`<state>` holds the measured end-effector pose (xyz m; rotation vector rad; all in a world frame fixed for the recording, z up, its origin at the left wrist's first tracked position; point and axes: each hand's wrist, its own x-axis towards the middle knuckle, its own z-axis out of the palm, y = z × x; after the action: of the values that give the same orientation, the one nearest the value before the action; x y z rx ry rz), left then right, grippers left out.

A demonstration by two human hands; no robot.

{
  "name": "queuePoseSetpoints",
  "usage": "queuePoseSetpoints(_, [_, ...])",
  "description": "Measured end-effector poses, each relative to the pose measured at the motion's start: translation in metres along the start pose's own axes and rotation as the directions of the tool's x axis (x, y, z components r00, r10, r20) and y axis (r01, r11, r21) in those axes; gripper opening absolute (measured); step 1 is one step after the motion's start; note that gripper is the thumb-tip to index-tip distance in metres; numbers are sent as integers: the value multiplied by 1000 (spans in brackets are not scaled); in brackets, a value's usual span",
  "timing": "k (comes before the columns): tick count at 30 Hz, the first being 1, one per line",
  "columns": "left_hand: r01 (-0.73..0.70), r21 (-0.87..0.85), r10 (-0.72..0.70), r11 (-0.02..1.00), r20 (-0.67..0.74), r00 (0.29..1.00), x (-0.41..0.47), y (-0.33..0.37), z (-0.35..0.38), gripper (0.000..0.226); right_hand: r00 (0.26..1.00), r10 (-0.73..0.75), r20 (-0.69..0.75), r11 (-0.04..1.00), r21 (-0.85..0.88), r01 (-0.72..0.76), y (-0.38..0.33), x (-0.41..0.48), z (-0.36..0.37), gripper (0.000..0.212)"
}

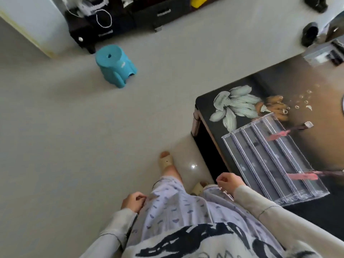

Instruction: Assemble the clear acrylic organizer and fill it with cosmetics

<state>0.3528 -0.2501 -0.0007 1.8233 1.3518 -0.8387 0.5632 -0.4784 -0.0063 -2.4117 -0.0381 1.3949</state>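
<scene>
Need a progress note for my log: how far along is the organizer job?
Done: the clear stepped acrylic organizer looks assembled on the black flower-printed table, with two pink cosmetic items lying across its tiers. In hand: nothing; left hand and right hand hang empty. Left: most tiers look unfilled.

Single head-worn view, wide-angle, aimed steeply down.
The camera looks from the person's head down along the torso to the floor [93,127], with the left hand [133,201] and right hand [229,183] close below the lens. The frame is tilted, so the table [204,105] enters from the right edge and a blue stool [115,65] lies farther off toward the top.
</scene>
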Motion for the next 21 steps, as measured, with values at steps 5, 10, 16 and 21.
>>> queuePoseSetpoints(5, [83, -115, -83, 990, 2, 997, 10, -13, -15, 25, 999, -13, 35, 998, -58, 15, -34, 16, 1, 21])
queuePoseSetpoints(10, [79, -180, -80, 980, 1, 997, 36, -3, -60, 18, 999, 14, 45, 994, -105, -10, -78, 39, 2, 19])
queuePoseSetpoints(16, [-10, -221, 0, 975, -46, 999, 89, 17, -156, 15, 990, 126, -56, 992, 38, -124, -134, 66, 11, 21])
queuePoseSetpoints(21, [-106, -219, 90, 970, -81, 993, 131, 38, -230, 26, 975, 142, -173, 982, 152, -116, -179, 74, 14, 18])
